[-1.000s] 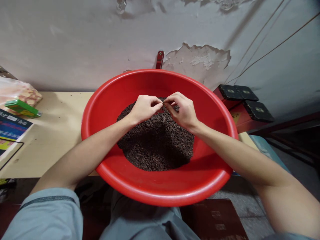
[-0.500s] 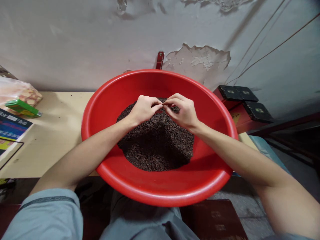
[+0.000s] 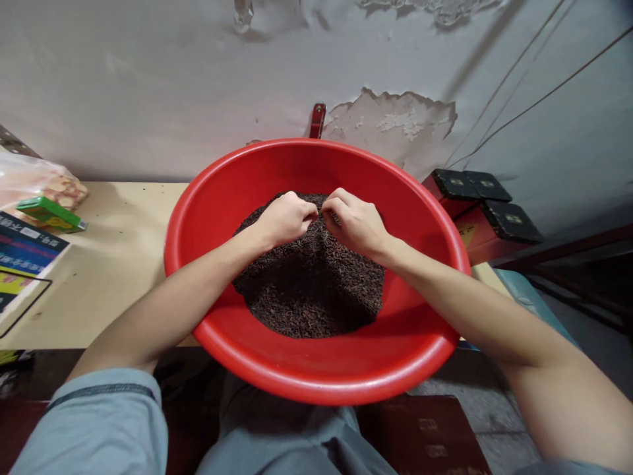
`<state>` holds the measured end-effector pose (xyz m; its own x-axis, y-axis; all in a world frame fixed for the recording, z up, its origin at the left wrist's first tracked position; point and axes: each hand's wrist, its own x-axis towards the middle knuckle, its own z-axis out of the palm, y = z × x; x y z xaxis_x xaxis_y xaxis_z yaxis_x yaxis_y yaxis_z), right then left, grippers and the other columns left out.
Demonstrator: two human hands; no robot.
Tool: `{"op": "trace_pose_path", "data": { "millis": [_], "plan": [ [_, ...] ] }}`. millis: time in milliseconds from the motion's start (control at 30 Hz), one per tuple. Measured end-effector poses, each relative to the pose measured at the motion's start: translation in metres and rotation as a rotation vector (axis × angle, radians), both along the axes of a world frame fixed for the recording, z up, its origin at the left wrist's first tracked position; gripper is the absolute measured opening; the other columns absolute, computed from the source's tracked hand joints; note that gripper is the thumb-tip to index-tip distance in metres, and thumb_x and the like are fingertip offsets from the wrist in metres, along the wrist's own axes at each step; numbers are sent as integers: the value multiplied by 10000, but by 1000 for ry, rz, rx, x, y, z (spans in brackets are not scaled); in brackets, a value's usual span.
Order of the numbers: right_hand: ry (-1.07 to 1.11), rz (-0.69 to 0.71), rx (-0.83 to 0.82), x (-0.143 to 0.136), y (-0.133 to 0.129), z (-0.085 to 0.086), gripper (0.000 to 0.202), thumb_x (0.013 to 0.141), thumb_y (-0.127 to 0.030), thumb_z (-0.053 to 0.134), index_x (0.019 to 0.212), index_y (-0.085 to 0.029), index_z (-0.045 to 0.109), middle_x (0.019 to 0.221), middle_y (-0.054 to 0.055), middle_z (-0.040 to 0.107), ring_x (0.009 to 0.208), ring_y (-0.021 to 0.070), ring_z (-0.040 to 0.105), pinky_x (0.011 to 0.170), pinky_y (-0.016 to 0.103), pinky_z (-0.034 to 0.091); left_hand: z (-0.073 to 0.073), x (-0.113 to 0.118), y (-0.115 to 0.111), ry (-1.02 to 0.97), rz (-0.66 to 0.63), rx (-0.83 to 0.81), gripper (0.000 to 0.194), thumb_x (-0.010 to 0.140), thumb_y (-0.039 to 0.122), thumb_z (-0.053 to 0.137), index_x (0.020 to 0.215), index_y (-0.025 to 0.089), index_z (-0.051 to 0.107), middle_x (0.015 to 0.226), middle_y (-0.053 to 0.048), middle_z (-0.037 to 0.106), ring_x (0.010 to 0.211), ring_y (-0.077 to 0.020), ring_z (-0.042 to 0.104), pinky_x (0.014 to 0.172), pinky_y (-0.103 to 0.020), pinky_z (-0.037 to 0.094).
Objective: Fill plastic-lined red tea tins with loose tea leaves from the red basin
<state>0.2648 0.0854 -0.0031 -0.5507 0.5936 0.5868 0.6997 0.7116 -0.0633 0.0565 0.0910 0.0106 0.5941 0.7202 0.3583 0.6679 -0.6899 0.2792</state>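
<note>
A wide red plastic basin holds a heap of dark brown, loose tea-like leaves. Over the far part of the heap, my left hand is closed, its fingers curled in and pressed together. Close beside it, my right hand is also closed, thumb and fingers bent into a pinch. The two hands face each other with a small gap between the fingertips. Whatever lies between the fingers is hidden or too small to make out.
The basin stands on a pale wooden table against a peeling wall. At the left lie a green box, a printed blue box and a plastic bag. Red-and-black boxes stand at the right. A red folding knife-like object is behind the basin.
The fingertips, touching before, are now slightly apart. Both hands have curled inward, the left turning knuckles up. The view has shifted slightly.
</note>
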Motion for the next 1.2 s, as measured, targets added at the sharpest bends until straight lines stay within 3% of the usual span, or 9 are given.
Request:
{"op": "trace_pose_path", "data": {
  "millis": [100,333,467,633,767,1000,1200],
  "plan": [
    [-18,-31,-6,2,2,0,124,949,-200,551,942,-210,674,993,83,714,810,192,618,516,301,291,-5,0,2,-9,20,-24,196,875,145,642,849,221,821,833,-54,822,757,-196,717,821,-339,532],
    [83,-9,-65,4,4,-3,47,920,-229,622,899,-222,663,959,62,708,810,188,634,619,301,437,1,1,0,-273,46,-113,54,816,163,778,787,207,792,803,-14,810,746,-158,731,815,-304,551],
    [144,47,-101,2,4,-7,30,931,-228,621,942,-232,650,971,63,703,816,195,656,695,327,516,5,0,-1,-431,54,-202,70,798,146,796,818,209,822,855,-21,828,800,-169,762,850,-315,593],
    [277,129,-100,-3,-1,-10,205,928,-319,678,1113,-251,622,1076,73,688,868,213,678,742,371,579,2,4,-1,-721,60,-472,144,826,84,716,904,157,813,892,-55,834,851,-185,786,832,-340,640],
    [349,160,-103,-6,-3,-10,225,936,-354,713,1119,-269,613,1035,53,664,826,199,674,760,391,597,2,9,-3,-915,8,-683,219,835,38,695,1028,108,771,916,-90,831,851,-185,795,805,-343,654],
    [363,159,-91,-6,-1,-12,229,950,-417,717,1060,-242,619,938,44,688,807,200,676,749,389,594,4,13,-6,-841,9,-564,156,827,44,717,956,104,781,904,-91,830,836,-185,792,785,-316,644],
    [401,171,-89,-4,1,-10,221,971,-447,701,1018,-236,653,924,44,706,785,194,681,733,380,593,-2,11,-1,-854,-22,-619,499,863,23,655,1359,81,657,950,-114,828,894,-201,798,809,-325,647]
  ]
}}
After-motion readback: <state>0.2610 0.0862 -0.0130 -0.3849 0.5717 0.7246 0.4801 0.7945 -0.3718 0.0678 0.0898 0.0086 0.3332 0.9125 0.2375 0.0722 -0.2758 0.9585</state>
